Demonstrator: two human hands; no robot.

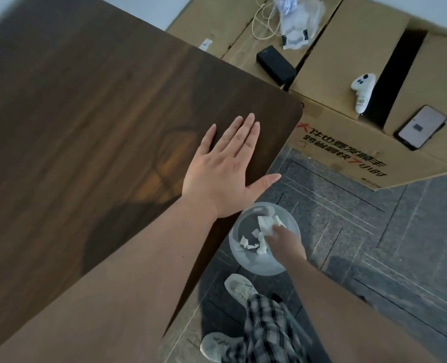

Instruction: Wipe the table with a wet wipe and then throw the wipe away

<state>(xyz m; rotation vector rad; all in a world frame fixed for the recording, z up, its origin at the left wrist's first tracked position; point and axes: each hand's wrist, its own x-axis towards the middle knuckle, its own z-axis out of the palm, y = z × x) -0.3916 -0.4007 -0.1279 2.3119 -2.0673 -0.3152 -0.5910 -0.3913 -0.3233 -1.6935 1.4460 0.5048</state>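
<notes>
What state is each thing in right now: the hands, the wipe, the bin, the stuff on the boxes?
Left hand: flat, open, on the table.
Right hand: over the bin, gripping the wipe.
Bin: open, paper scraps inside.
Phone: screen lit, lying on a box.
Controller: lying idle.

right hand (285,244) grip blurred, table (86,127) cropped

Bare forearms, plaid trousers (269,328), and worn pale sneakers (240,286).
</notes>
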